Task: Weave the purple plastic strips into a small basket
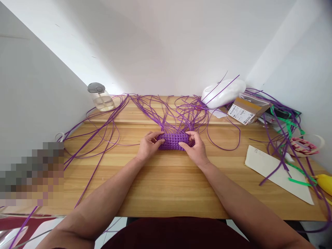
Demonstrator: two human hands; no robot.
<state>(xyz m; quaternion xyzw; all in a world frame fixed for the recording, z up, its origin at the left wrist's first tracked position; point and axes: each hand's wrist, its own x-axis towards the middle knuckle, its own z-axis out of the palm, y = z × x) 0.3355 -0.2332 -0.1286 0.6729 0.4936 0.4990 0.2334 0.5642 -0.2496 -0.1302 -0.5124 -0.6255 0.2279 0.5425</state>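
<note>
A small purple woven piece (173,141) stands on the wooden table (166,183), with many long purple strands (181,110) fanning out of its top toward the back. My left hand (148,145) grips its left end, fingers curled round it. My right hand (196,147) grips its right end, thumb and fingers pinched on the weave. Both forearms reach in from the near edge.
A clear water bottle with a grey lid (100,97) stands back left. A white rounded object (223,91) and a labelled cardboard box (245,110) sit back right. A white paper sheet (277,173), green strips (298,180), a tape roll (303,145) and a yellow object (325,183) lie at the right.
</note>
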